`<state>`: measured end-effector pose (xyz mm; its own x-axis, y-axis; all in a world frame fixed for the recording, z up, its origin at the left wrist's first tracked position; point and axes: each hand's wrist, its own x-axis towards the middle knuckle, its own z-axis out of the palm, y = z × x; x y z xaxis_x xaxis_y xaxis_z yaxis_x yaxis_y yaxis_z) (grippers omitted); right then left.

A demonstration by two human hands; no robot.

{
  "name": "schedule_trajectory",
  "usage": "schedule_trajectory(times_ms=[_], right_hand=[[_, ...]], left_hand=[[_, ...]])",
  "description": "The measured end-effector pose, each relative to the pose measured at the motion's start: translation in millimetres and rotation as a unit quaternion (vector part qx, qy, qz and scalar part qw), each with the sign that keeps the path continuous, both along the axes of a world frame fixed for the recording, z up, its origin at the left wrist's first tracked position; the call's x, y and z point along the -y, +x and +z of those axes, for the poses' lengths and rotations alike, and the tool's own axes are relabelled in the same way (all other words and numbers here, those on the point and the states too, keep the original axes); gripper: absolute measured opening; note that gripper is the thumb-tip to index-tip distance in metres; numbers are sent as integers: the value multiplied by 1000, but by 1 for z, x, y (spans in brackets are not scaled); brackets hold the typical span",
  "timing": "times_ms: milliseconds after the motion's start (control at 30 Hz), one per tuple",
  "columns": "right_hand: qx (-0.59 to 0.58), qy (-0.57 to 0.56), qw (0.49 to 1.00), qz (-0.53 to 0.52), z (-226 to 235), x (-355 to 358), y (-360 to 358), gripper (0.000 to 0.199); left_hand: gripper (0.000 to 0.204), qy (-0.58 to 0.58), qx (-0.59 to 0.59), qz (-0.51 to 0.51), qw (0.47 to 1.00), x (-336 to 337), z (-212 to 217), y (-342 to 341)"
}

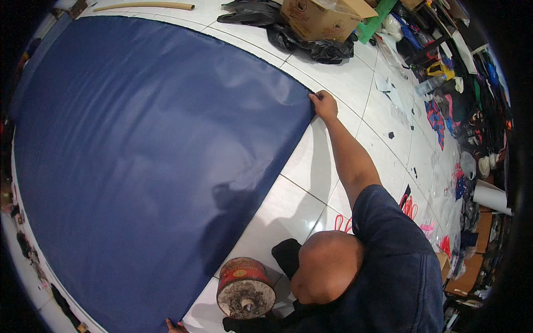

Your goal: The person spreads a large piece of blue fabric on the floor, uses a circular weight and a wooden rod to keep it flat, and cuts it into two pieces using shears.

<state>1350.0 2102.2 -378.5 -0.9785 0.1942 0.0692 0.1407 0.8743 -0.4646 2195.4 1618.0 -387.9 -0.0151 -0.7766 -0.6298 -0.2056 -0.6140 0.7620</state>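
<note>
A large dark blue fabric sheet [150, 144], smooth and slightly shiny, lies spread over the tiled floor. At its far right corner my right hand [325, 105] is closed, pinching the edge between thumb and fingers, with that arm stretched out. My left hand [176, 327] is at the sheet's near edge, by the lower rim of the picture. Only its fingertips show, on the fabric's border; the rest is cut off. Close to this edge, beside my bent knee [327, 263], sits a red cylindrical can [244, 286] with a grimy round end and a small central hole.
A cardboard box [322, 19] rests on black plastic bags [311, 47] beyond the sheet. A tan tube [144, 5] lies at the far left. Clothes, plastic and scraps crowd the right side, with red cord [408, 206] and a white roll [491, 197] among them.
</note>
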Motion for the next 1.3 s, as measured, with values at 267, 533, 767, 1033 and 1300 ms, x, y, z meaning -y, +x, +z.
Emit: schedule_trajectory(times_ms=[267, 533, 767, 1033, 1300], right_hand=[[-71, -40, 996, 21, -22, -4, -9, 37], [11, -56, 998, 7, -22, -9, -26, 35], [46, -113, 992, 19, -30, -24, -41, 33], [-79, 104, 990, 49, -6, 3, -8, 45], [-18, 51, 787, 615, 30, 122, 267, 42]], left_hand=[[34, 29, -13, 27, 999, -34, 46, -58], [17, 73, -46, 95, 992, -21, 22, -31], [29, 43, -70, 66, 994, -7, -7, 10], [18, 92, 16, 49, 994, -8, -11, 12], [25, 33, -1, 24, 999, -7, -11, 25]])
